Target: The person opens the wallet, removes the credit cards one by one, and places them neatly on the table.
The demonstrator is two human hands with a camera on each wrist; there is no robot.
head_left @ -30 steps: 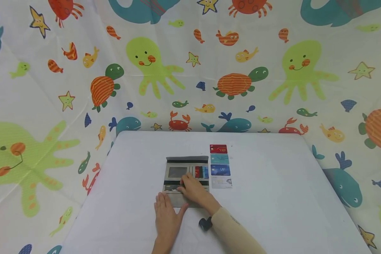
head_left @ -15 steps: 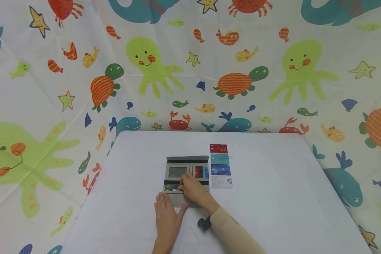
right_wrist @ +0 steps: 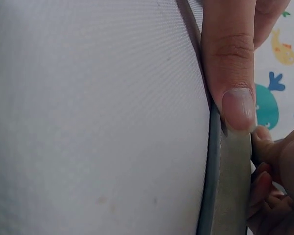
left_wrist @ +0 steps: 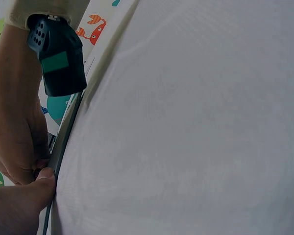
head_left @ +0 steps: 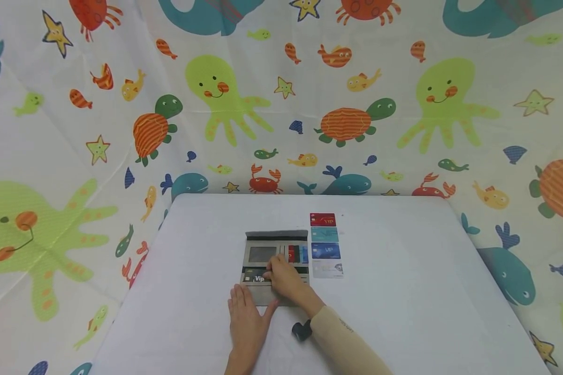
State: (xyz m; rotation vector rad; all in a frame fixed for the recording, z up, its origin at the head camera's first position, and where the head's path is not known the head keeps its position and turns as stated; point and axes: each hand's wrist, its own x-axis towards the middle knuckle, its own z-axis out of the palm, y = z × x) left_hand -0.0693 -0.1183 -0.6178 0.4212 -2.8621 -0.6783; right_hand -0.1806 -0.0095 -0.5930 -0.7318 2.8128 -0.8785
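Observation:
A grey wallet (head_left: 261,297) lies unfolded on the white table, its dark-lined top edge away from me. In its lower slot sits a black card (head_left: 248,276) printed "Vip", its upper part showing. My right hand (head_left: 287,281) pinches this card near its right end, fingers covering that part. My left hand (head_left: 247,322) rests on the wallet's lower left corner, fingers straight and thumb spread along the near edge. In the right wrist view, the left thumb (right_wrist: 231,68) presses the wallet's edge, with curled right-hand fingers (right_wrist: 264,188) beside it.
Red (head_left: 323,220), teal (head_left: 325,234), blue (head_left: 326,251) and silver (head_left: 327,269) cards lie in a column right of the wallet. Several cards (head_left: 297,254) fill its upper right pocket. A black wrist camera (head_left: 302,330) hangs by the right sleeve. A sea-animal cloth (head_left: 281,125) hangs behind.
The black card has risen in its slot, away from me, and more of its face with the "Vip" print shows. The right fingers have shifted very slightly with it; the left hand stays put.

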